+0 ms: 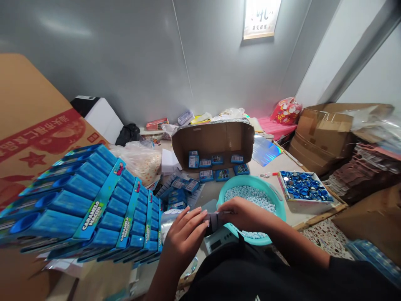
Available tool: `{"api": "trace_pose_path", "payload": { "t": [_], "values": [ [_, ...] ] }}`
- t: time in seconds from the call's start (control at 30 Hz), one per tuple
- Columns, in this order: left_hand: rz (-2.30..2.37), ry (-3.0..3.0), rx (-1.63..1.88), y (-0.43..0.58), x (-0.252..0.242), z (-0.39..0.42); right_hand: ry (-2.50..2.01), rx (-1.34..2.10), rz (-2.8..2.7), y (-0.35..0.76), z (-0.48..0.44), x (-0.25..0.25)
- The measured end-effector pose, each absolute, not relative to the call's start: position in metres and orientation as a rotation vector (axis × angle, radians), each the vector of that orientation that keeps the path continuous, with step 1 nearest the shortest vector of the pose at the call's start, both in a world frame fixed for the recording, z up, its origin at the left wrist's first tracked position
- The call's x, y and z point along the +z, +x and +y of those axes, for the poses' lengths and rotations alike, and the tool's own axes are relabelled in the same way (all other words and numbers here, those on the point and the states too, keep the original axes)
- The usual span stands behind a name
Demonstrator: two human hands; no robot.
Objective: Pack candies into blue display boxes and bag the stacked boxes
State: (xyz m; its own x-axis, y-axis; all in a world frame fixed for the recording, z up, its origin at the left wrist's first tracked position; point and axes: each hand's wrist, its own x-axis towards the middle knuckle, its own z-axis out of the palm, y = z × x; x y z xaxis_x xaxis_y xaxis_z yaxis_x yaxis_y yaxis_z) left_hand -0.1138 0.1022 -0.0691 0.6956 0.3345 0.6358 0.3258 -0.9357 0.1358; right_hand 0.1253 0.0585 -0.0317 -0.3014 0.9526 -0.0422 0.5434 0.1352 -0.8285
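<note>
My left hand [184,236] and my right hand [242,213] meet over the near rim of a teal basin [275,196] filled with small pale-blue pellets [249,194]. Together they pinch a small dark folded packet [216,220], left fingers on its left end, right fingers closed on its right end. Under the hands lies a grey scale-like device [219,240]. A stack of blue "Caramelo" blister cards [94,205] leans at my left.
A cardboard box [216,140] lies on its side behind the basin with small blue boxes [216,167] inside and in front of it. A white tray of blue caps [302,188] sits right. Large cartons [326,133] and bags crowd the table's back and right.
</note>
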Motion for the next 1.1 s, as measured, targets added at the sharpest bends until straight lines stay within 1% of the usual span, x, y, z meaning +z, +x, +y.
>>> {"api": "trace_pose_path", "payload": {
  "t": [0.1,0.2,0.27,0.3,0.43,0.5,0.57,0.63,0.67,0.73,0.8,0.83,0.9,1.1],
  "values": [
    [0.577,2.620,1.136,-0.111,-0.082,0.097,-1.500,1.089,-1.790,0.134,0.063,-0.043],
    [0.968,1.833,1.331,-0.113,-0.105,0.098,-1.697,1.006,-1.660,0.160,0.071,-0.066],
    [1.219,1.356,1.371,-0.119,-0.122,0.105,-1.902,0.906,-1.608,0.185,0.074,-0.085],
    [1.296,1.222,1.368,-0.122,-0.130,0.111,-1.998,0.879,-1.579,0.198,0.073,-0.095],
    [1.399,1.035,1.289,-0.135,-0.159,0.143,-2.314,0.716,-1.391,0.228,0.069,-0.128],
    [1.414,0.959,1.253,-0.137,-0.170,0.158,-2.406,0.494,-1.326,0.220,0.073,-0.137],
    [1.425,0.908,1.223,-0.137,-0.178,0.172,-2.307,0.248,-1.418,0.193,0.087,-0.140],
    [1.432,0.876,1.205,-0.136,-0.184,0.185,-2.011,0.156,-1.634,0.151,0.109,-0.140],
    [1.434,0.863,1.202,-0.135,-0.186,0.191,-1.833,0.226,-1.728,0.128,0.122,-0.142],
    [1.440,0.843,1.199,-0.134,-0.191,0.203,-1.575,0.592,-1.779,0.082,0.153,-0.148],
    [1.451,0.834,1.196,-0.132,-0.197,0.214,-1.511,1.058,-1.570,0.045,0.185,-0.163],
    [1.461,0.835,1.195,-0.132,-0.200,0.220,-1.515,1.184,-1.502,0.031,0.200,-0.172],
    [1.497,0.849,1.192,-0.132,-0.207,0.229,-1.550,1.334,-1.409,0.014,0.226,-0.192],
    [1.795,1.046,1.121,-0.139,-0.229,0.249,-1.626,1.519,-1.305,0.008,0.262,-0.235]
  ]
}}
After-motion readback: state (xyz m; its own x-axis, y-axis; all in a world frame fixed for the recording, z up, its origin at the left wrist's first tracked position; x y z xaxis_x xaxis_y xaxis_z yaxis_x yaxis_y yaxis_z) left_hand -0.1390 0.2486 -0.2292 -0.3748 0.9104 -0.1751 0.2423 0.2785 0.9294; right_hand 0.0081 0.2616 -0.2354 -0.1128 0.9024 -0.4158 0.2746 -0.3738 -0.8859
